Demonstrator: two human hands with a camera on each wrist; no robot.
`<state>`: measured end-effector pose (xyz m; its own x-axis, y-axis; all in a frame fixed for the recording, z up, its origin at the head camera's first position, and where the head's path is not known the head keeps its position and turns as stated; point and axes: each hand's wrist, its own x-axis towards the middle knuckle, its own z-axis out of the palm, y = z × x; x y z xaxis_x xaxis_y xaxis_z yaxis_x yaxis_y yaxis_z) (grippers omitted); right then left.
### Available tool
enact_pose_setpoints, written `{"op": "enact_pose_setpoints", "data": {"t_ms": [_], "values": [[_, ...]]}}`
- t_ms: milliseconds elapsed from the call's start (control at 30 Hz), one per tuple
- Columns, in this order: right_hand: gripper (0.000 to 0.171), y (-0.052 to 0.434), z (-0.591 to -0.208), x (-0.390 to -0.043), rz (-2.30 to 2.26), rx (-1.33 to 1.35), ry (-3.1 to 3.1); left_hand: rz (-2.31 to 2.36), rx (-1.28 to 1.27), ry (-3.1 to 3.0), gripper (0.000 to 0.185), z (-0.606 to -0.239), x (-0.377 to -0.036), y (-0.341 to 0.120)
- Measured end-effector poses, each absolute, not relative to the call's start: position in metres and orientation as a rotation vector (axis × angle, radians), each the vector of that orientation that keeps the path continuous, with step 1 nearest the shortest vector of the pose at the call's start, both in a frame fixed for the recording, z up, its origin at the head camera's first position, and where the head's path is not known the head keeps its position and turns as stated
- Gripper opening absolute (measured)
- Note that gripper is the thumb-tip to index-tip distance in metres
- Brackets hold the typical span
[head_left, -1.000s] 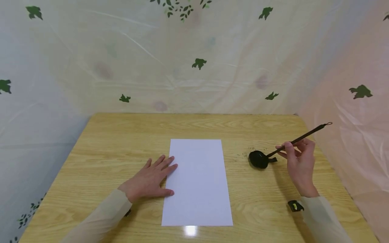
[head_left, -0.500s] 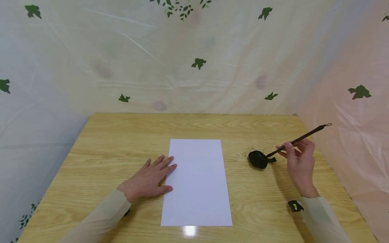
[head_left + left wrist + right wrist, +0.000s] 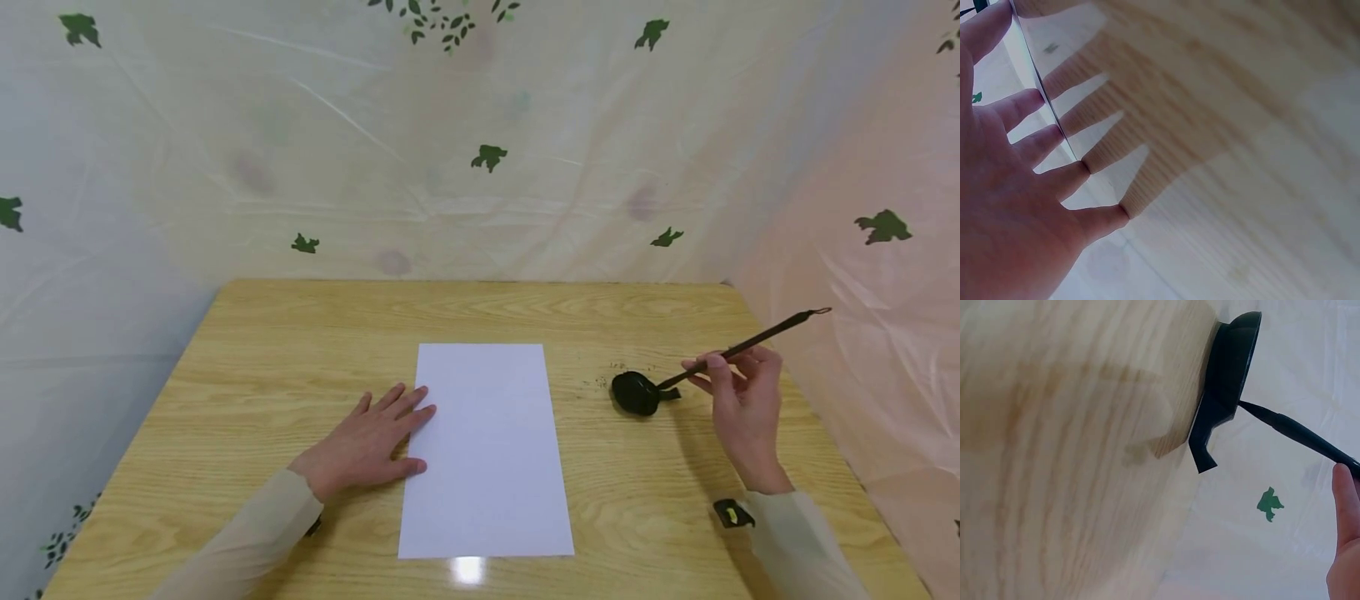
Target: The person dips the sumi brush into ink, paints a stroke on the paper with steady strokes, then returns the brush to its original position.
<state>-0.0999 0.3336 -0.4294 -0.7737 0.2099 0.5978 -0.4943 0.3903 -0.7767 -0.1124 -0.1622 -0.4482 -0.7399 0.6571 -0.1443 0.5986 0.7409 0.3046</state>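
Note:
A sheet of white paper (image 3: 491, 467) lies on the wooden table in the head view. My left hand (image 3: 363, 446) rests palm down with spread fingers, the fingertips over the sheet's left edge. In the left wrist view, those fingers (image 3: 1065, 179) touch the glossy tabletop. Right of the paper stands a small black ink dish (image 3: 633, 394) with a short projecting handle. My right hand (image 3: 746, 412) pinches a dark calligraphy brush (image 3: 776, 331) by its shaft, tilted, loop end up. In the right wrist view, the brush (image 3: 1300, 432) meets the rim of the dish (image 3: 1229, 372); its tip is hidden.
The wooden table (image 3: 285, 333) reflects the light near its front edge. Small dark specks (image 3: 600, 382) mark the wood beside the dish. Pale curtains with green bird shapes (image 3: 489, 157) hang behind and on both sides of the table.
My right hand has shifted slightly right, and the brush leans a little lower. My left thumb has moved slightly up the sheet's edge; the paper and dish stay put.

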Motion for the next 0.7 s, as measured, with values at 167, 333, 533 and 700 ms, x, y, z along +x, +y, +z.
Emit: {"op": "enact_pose_setpoints", "data": {"t_ms": [167, 333, 533, 700], "values": [[0.035, 0.3348, -0.4319, -0.0992, 1.501, 0.228, -1.998, 0.357, 0.993, 2.699, 0.076, -0.4488, -0.1122, -0.1627], [0.036, 0.335, -0.4327, -0.0988, 1.45, 0.236, -2.028, 0.36, 0.991, 2.699, 0.076, -0.4497, -0.1124, -0.1629], [0.034, 0.3355, -0.4322, -0.099, 1.373, 0.255, -2.042, 0.359, 0.99, 2.699, 0.076, -0.4498, -0.1126, -0.1625], [0.037, 0.3358, -0.4302, -0.1, 1.448, 0.345, -1.955, 0.362, 0.983, 2.699, 0.076, -0.4495, -0.1125, -0.1625]]}}
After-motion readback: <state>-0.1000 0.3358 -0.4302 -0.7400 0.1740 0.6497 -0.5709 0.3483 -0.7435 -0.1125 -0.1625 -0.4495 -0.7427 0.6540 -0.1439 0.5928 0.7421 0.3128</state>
